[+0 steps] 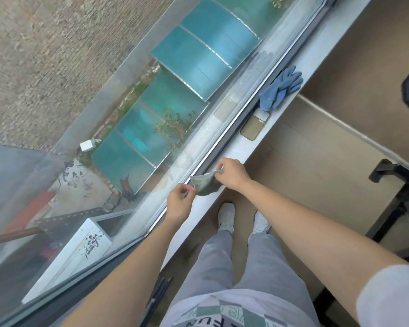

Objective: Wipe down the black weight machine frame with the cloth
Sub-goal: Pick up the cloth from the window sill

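**Cloth held btwn both hands over sill**

Patterned shirt (pixel 222 312) at bottom edge, both bare arms reaching fwd. L hand (pixel 179 201) pinches near corner of the grey-green cloth (pixel 205 184), which sags onto the grey sill surface (pixel 330 43). R hand (pixel 231 175) pinches its far end. Further along sill: phone (pixel 254 128), then blue gloves (pixel 281 88). Black frame (pixel 404 204) at far right, well apart from cloth.

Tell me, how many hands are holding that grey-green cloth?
2. The left hand pinches the near corner of the cloth. The right hand pinches its far end. Both are over the window sill. No other hands are in view.
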